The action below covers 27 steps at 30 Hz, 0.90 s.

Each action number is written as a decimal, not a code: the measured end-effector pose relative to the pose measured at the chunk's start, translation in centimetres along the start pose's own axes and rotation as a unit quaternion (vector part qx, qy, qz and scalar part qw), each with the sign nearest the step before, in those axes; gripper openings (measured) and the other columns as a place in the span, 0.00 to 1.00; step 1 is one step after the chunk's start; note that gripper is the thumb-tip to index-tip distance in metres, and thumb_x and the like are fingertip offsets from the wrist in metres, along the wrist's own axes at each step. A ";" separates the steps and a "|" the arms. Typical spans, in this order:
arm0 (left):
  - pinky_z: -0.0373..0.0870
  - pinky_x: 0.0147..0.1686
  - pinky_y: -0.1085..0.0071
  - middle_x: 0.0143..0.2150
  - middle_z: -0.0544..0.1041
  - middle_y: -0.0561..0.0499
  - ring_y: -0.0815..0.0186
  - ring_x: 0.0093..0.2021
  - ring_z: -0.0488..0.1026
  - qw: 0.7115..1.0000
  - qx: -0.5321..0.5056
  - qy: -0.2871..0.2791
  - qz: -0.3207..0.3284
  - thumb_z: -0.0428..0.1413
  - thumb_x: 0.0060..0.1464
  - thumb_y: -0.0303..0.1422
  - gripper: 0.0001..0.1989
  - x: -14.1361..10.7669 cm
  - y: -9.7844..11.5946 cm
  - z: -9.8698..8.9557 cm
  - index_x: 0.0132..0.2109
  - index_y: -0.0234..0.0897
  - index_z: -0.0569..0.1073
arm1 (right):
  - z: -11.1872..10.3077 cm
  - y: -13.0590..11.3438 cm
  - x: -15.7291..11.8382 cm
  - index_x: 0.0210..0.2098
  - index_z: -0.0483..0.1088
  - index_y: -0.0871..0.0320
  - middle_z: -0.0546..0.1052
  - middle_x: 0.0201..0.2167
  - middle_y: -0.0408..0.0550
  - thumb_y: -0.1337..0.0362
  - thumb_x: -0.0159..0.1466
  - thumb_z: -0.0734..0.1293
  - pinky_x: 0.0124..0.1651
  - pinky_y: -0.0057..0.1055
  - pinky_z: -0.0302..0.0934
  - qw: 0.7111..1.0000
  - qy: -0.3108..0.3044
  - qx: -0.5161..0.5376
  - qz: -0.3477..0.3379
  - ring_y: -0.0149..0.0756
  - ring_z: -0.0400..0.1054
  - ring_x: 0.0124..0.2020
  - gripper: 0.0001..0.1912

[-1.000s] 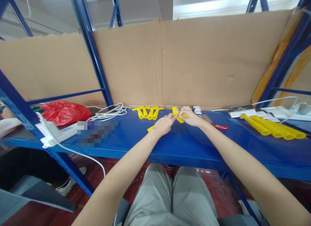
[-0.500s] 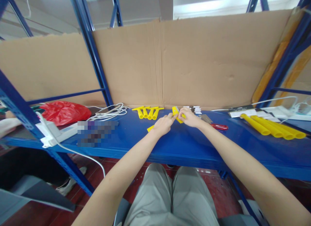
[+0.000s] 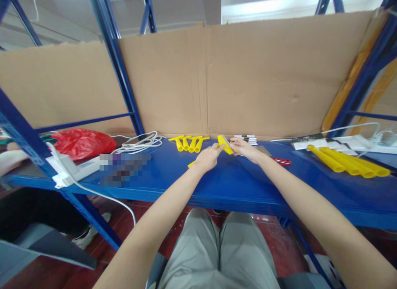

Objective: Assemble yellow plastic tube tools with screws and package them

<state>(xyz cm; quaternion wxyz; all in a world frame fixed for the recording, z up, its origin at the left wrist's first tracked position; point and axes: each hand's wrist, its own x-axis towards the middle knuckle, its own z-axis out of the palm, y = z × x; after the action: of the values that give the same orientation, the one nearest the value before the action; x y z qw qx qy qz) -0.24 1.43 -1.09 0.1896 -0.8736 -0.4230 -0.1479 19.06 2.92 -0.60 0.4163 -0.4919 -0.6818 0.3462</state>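
Observation:
A flat yellow piece with a metal strip across it (image 3: pixel 226 145) lies tilted between my hands. My left hand (image 3: pixel 208 157) is closed on its left edge, and a small yellow bit (image 3: pixel 191 164) shows from under that hand. Close to the piece's right side is my right hand (image 3: pixel 245 149), its fingers bent together; what they hold, if anything, is too small to make out. Several yellow T-shaped parts (image 3: pixel 189 144) stand in a row to the left, near the cardboard.
Behind my right hand lie black-and-white small items (image 3: pixel 248 138). A red tool (image 3: pixel 281 161) is right of it. Several yellow tubes (image 3: pixel 347 162) lie far right. On the left are a red bag (image 3: pixel 82 144), white cables (image 3: pixel 141 143) and a power strip (image 3: pixel 87 169).
My right hand has drawn back slightly to the right from the yellow piece, whose metal strip now shows more fully. The left hand stays nearly in place.

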 end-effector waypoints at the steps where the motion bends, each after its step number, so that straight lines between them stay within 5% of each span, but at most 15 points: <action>1: 0.70 0.46 0.65 0.59 0.65 0.41 0.61 0.49 0.72 1.000 -0.003 0.002 -0.004 0.44 0.57 0.20 0.30 0.0 -0.1 0.0 0.65 0.40 0.57 | -0.3 -0.2 -0.3 0.47 0.66 0.56 0.74 0.49 0.54 0.62 0.62 0.63 0.44 0.34 0.66 0.999 -0.033 0.025 0.024 0.35 0.71 0.43 0.13; 5: 0.70 0.46 0.66 0.59 0.66 0.42 0.61 0.49 0.72 1.000 -0.011 0.006 -0.017 0.45 0.56 0.20 0.30 0.1 -0.2 0.0 0.65 0.41 0.58 | -1.0 -0.8 -1.2 0.33 0.70 0.59 0.79 0.37 0.53 0.63 0.60 0.66 0.40 0.31 0.67 0.986 -0.131 0.085 0.065 0.34 0.73 0.34 0.05; 13: 0.71 0.45 0.65 0.58 0.67 0.42 0.61 0.48 0.72 1.000 -0.011 0.001 -0.015 0.45 0.56 0.20 0.30 -0.1 -0.2 -0.4 0.65 0.41 0.58 | -0.8 -0.3 -1.0 0.27 0.69 0.60 0.79 0.28 0.50 0.62 0.55 0.71 0.37 0.30 0.66 0.985 -0.128 0.109 0.034 0.31 0.71 0.26 0.08; 27: 0.69 0.49 0.64 0.58 0.68 0.44 0.61 0.52 0.71 1.000 -0.006 -0.003 0.020 0.44 0.57 0.19 0.28 -0.2 -0.6 -0.6 0.62 0.46 0.65 | -0.5 0.2 -0.9 0.27 0.70 0.61 0.79 0.27 0.50 0.59 0.51 0.72 0.31 0.27 0.63 0.990 -0.111 0.086 0.021 0.32 0.72 0.25 0.12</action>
<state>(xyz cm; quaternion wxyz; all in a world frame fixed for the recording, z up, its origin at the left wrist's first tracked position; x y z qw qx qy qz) -0.87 1.35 -0.51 0.1864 -0.8835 -0.4049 -0.1441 19.74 2.14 -0.75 0.3711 -0.4270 -0.6809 0.4651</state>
